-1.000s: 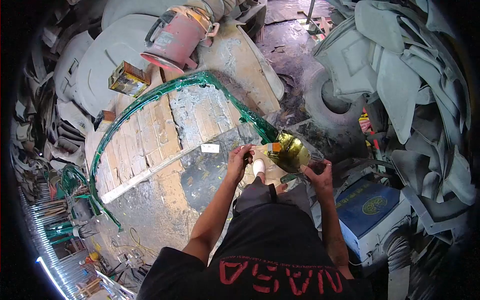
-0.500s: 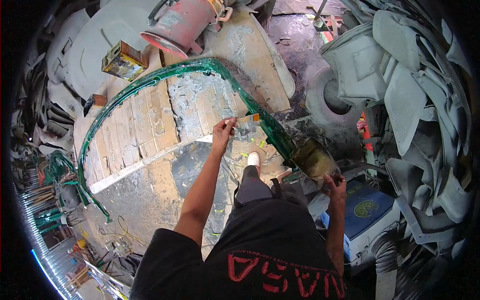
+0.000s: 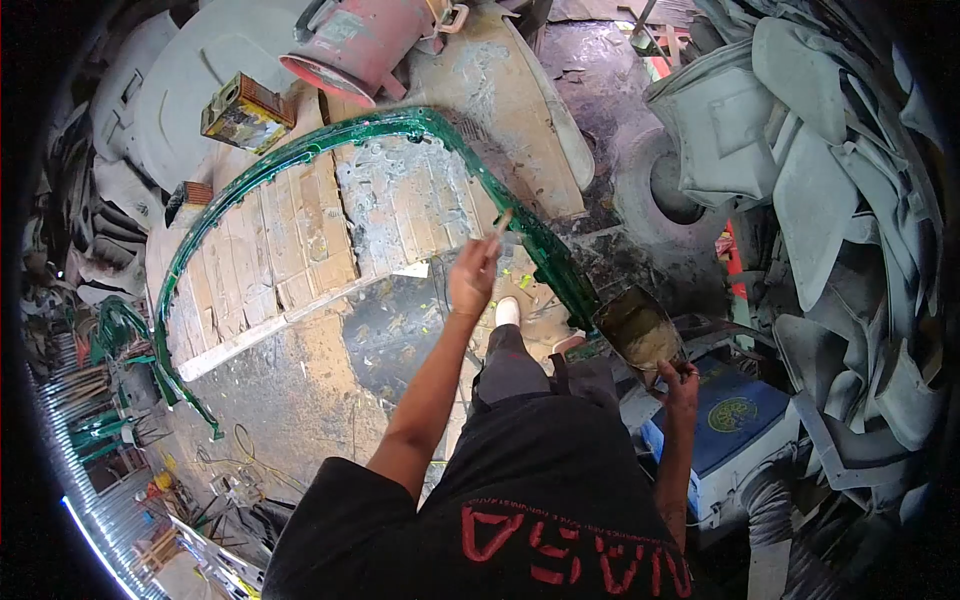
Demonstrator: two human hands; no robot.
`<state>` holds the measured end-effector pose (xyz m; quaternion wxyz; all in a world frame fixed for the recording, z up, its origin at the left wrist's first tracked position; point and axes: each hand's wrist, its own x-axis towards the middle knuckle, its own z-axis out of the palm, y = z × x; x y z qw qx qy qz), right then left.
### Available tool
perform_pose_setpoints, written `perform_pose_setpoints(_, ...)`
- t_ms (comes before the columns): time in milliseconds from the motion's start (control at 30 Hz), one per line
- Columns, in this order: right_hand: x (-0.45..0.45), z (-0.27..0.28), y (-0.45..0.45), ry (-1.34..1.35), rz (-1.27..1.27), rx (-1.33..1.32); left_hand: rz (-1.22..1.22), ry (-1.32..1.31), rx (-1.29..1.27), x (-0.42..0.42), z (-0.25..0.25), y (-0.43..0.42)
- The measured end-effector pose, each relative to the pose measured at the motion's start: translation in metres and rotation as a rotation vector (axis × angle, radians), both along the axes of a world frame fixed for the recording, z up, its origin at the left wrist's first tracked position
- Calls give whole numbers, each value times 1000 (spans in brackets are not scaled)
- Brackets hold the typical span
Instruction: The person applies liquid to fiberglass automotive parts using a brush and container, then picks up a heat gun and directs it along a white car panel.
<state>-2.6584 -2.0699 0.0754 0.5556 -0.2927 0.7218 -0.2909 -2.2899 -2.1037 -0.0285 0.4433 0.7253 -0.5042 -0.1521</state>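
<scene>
My left hand (image 3: 473, 277) is closed around the handle of a flat brush (image 3: 504, 219), smeared by motion, with its end at the inner edge of a long curved green part (image 3: 478, 172). That part looks glossy and arcs across the floor; whether the brush touches it I cannot tell. In my right hand (image 3: 677, 380) is the rim of a cut-open can (image 3: 640, 332), tilted, with yellowish-brown stuff inside. The can overlaps the near right end of the green part in view.
Stained cardboard (image 3: 290, 235) lies within the arc. Behind it are a red drum-shaped machine (image 3: 360, 45) and a rusty yellow tin (image 3: 245, 112). At the right are a dusty tyre (image 3: 640, 185), piled grey panels (image 3: 800, 190) and a blue-topped box (image 3: 725, 415).
My left hand has moved right and slightly nearer to me, its brush turning from sideways to pointing away. The can in my right hand has shifted slightly right and down.
</scene>
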Motion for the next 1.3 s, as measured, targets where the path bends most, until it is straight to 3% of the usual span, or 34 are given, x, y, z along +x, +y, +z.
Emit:
perform_pose_setpoints(33,2,2,-1,0,1,-2,-104,-135,11,-10,-6,4)
perform_pose_setpoints(167,10,9,-2,-3,-5,19,-231,-141,62,-30,-3,11)
perform_pose_setpoints(333,0,-2,6,0,14,-29,-240,64,-8,26,7,-17)
perform_pose_setpoints(467,-2,-3,6,6,-8,-15,-81,36,-108,67,17,-34)
perform_pose_setpoints(600,-16,-27,15,-6,-26,-79,123,-1,-132,48,25,-22)
perform_pose_setpoints(700,3,3,12,-32,-36,13,11,-150,-12,11,-4,-8)
perform_pose_setpoints(833,10,12,14,-43,-56,-18,-174,-139,-26,-21,-6,8)
perform_pose_setpoints(1000,4,5,16,-46,-65,-24,-307,134,41,11,-3,-2)
perform_pose_setpoints(1233,3,6,20,-18,-79,-44,-27,146,-119,73,25,-36)
perform_pose_setpoints(1300,5,11,21,-19,-82,-37,144,2,-94,61,34,-29)
